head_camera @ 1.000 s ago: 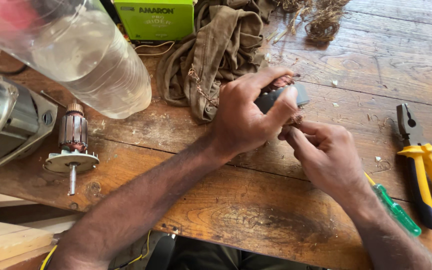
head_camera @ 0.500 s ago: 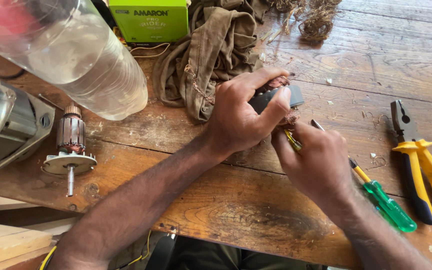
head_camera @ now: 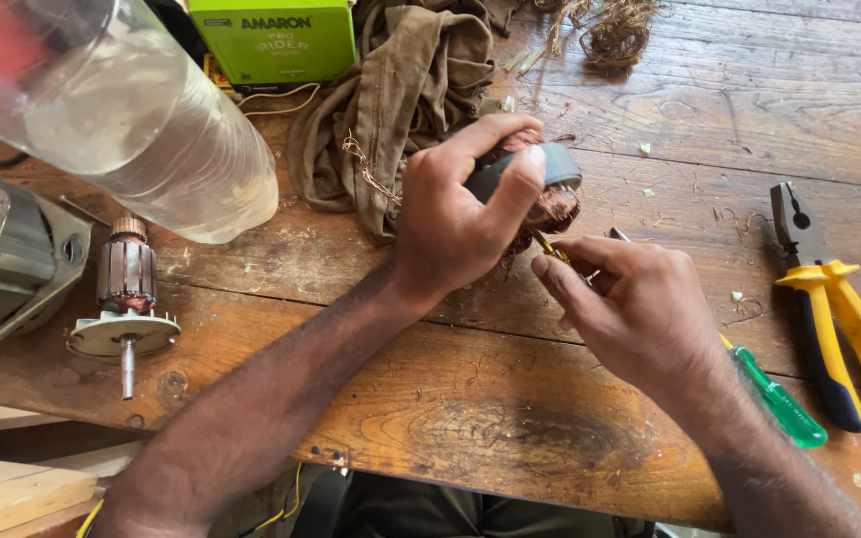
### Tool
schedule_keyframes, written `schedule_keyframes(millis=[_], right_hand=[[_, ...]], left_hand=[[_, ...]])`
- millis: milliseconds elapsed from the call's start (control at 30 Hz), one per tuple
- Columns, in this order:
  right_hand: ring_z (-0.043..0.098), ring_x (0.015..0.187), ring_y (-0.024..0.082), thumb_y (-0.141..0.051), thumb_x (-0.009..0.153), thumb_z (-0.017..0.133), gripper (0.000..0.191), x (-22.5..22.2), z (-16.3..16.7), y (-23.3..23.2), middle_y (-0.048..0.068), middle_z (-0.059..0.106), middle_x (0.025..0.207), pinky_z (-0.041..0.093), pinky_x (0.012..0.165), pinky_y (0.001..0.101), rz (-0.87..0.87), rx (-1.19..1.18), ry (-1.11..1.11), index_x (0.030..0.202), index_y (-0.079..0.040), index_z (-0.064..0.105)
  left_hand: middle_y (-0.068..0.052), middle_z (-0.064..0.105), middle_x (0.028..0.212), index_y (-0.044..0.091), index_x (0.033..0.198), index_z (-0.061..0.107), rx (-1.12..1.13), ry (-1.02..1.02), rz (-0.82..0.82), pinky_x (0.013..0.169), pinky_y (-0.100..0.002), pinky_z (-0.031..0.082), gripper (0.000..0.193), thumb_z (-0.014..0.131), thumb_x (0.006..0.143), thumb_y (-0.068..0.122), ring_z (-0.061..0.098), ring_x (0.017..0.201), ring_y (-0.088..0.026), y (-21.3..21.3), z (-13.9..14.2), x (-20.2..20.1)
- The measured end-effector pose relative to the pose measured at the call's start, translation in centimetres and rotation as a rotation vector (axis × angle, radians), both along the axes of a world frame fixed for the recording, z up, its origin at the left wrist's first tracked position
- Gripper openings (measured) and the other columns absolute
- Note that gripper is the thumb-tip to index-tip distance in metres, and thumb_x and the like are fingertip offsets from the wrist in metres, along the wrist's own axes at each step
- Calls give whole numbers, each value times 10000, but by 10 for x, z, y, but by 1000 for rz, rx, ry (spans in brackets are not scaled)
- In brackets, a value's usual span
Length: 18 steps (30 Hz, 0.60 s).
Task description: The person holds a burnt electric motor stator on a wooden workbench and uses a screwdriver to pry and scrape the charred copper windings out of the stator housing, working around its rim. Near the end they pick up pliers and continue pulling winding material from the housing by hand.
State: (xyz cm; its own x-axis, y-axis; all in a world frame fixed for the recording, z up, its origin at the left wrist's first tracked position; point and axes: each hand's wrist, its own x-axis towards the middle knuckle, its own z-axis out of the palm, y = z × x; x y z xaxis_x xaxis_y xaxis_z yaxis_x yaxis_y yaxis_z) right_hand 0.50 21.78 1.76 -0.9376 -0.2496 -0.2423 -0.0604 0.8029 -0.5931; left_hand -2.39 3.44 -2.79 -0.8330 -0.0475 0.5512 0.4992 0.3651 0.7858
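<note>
Copper-wound motor core (head_camera: 540,194) gripped above the wooden counter (head_camera: 470,418) by the left hand (head_camera: 455,224), while the right hand (head_camera: 640,309) pinches a thin yellow tool (head_camera: 550,247) at its windings; prying them seemingly demands steady, careful leverage.

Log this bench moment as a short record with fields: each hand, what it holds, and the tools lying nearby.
left hand: grips a grey motor part with copper windings
right hand: pinches a thin yellowish piece against the windings; what it is cannot be told
pliers: yellow handles, flat on wooden table, right side
screwdriver: green handle, beside right wrist
armature: upright, left side
plastic bottle: clear, upper left
cloth: brown, behind hands
</note>
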Motion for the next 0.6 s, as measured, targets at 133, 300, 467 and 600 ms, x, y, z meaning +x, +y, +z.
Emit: schedule_keyframes(millis=[133,300,467,600], right_hand=[[616,500,107,-363,979,646,295,-8,-4,6,43,721,628,517,472,310,26,-118,-41,1092,-140,802],[494,453,77,-313,963,600,308,-16,-12,9,9,588,583,396,389,274,-172,-358,-293,1033,-100,812],[431,389,65,-293,962,638,305,-8,-20,5,11,566,577,292,319,240,-287,-738,-393,950,-31,794],[450,351,74,-246,977,632,280,-1,-26,0,24,586,572,285,295,233,-336,-895,-332,910,-17,779]], left_hand=[[-112,789,983,22,1187,709,18,21,30,824,-322,642,368,597,1044,342,803,919,-177,2,4,4],[-108,784,991,30,1193,700,4,15,24,835,-311,638,353,604,1030,328,800,930,-175,5,7,5],[-117,781,1028,27,1212,703,-50,73,21,866,-319,648,370,600,1030,333,793,970,-179,6,8,6],[-126,780,1026,26,1207,715,-94,71,32,844,-326,647,379,598,1008,327,788,949,-188,8,9,8]])
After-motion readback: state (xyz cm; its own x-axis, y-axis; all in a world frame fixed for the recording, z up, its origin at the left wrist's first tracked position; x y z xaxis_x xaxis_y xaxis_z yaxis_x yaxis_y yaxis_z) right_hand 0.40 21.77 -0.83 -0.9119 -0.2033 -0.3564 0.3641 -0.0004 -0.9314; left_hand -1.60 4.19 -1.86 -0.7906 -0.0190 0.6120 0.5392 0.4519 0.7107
